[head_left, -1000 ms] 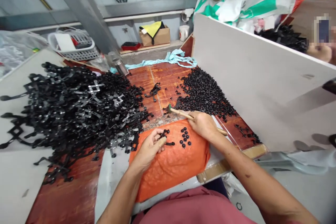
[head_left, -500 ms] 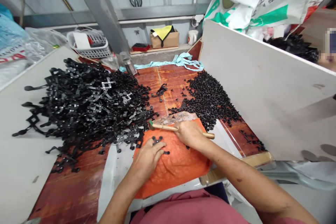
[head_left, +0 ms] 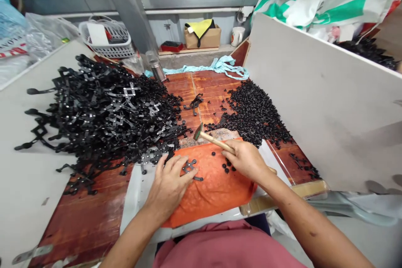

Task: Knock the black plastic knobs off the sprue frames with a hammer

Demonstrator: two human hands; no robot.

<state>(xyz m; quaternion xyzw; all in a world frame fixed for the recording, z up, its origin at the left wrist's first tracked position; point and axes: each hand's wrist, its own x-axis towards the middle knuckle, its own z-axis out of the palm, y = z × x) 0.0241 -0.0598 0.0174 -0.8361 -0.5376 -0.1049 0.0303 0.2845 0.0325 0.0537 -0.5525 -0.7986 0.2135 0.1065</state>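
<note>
My right hand (head_left: 248, 159) is closed round the wooden handle of a small hammer (head_left: 216, 141). Its head, partly green, is raised over the far edge of an orange cloth pad (head_left: 213, 201). A black jointed scissor linkage (head_left: 189, 166) lies on the pad, pinched between the thumb and forefinger of my left hand (head_left: 169, 184), while the other fingers spread to the left. Several small black rivet-like pieces (head_left: 226, 166) sit on the pad beside my right hand. A stone-like block (head_left: 224, 134) shows under the pad's far side.
Black linkages are heaped in a large pile (head_left: 116, 113) at left, small black pieces in another pile (head_left: 257, 111) at right. Grey boards (head_left: 314, 104) wall both sides. Behind stand a steel flask (head_left: 155, 67), a plastic basket (head_left: 106, 42), a cardboard box (head_left: 204, 37) and a mug (head_left: 237, 36).
The hammer has lifted and its head has swung right and away from the linkage. My left fingers have spread wider. Small black pieces my right hand covered now show.
</note>
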